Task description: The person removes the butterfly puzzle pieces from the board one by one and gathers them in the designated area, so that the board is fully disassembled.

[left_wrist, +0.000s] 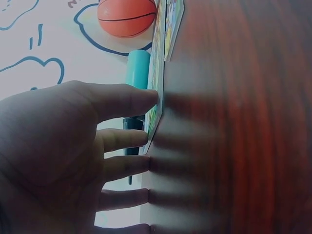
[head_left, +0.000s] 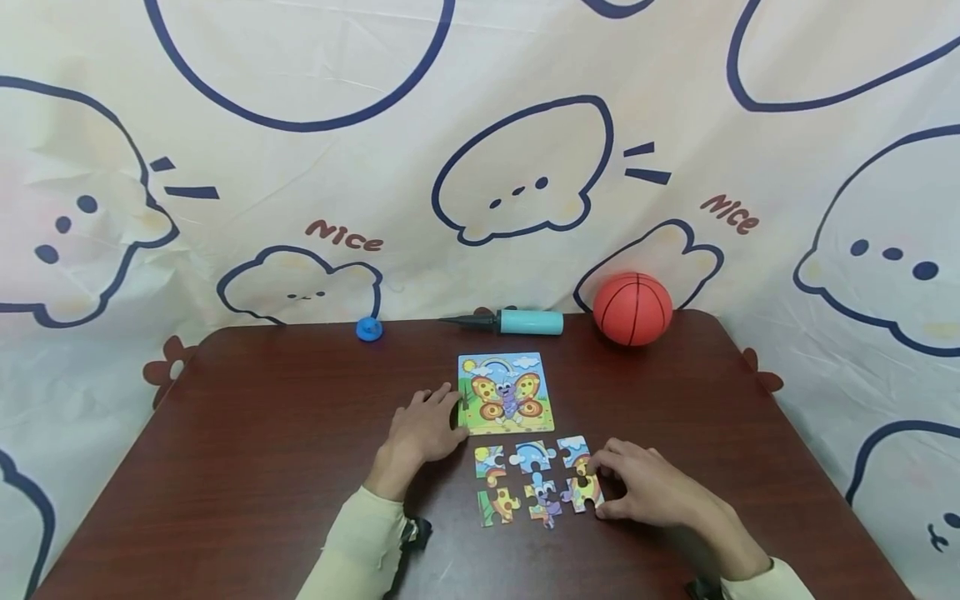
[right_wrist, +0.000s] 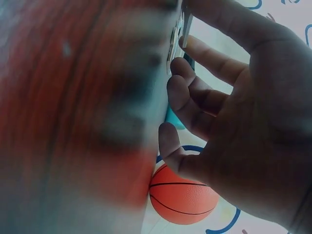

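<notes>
Left hand (head_left: 424,428), spread, touches the butterfly board (head_left: 506,393); right hand (head_left: 652,485) pinches a puzzle piece (head_left: 582,493).

Looks like a play corner or a staged tabletop set; cannot be pinned to a home, classroom or studio. Consists of a dark wood-grain table (head_left: 300,400), closed in behind the far edge and along both side edges by a creased pale cloth (head_left: 510,50) printed with blue-outlined cartoon faces, brown flowers and the word "Nice". Suggests play through a red toy basketball (head_left: 632,309) near the far right corner, a turquoise pump-like tool (head_left: 530,322) and a small blue disc (head_left: 368,329) along the far edge, plus a butterfly picture board (head_left: 506,392) and jigsaw pieces (head_left: 543,496) farther in from that edge.
</notes>
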`<move>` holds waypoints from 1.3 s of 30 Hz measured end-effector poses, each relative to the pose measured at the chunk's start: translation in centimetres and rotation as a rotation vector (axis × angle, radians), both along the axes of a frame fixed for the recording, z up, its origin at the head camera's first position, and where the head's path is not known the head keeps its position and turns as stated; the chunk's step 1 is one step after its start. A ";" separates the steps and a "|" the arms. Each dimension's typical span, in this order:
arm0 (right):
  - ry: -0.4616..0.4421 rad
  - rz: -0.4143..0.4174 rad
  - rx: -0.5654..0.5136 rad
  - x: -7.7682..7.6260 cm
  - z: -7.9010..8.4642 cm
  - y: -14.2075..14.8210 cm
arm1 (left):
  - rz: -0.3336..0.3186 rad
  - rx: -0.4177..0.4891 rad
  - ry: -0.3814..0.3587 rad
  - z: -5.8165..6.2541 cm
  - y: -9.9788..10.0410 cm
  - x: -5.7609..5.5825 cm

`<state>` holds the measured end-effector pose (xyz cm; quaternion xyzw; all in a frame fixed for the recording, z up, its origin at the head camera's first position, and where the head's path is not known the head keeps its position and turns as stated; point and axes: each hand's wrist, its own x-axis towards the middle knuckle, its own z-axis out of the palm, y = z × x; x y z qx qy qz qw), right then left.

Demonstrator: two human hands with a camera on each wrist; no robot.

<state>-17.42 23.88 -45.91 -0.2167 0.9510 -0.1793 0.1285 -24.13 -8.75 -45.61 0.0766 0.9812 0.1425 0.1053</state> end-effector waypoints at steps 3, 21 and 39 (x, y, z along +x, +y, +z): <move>-0.008 -0.006 0.006 0.1 -0.1 0.0 | -0.001 -0.003 -0.002 0.0 0.0 0.0; 0.033 -0.011 0.003 -1.7 1.0 -4.7 | -0.003 0.015 0.018 0.1 0.1 0.2; 0.125 0.017 0.012 -4.7 0.8 -9.2 | 0.002 0.007 0.023 -0.4 -0.1 0.0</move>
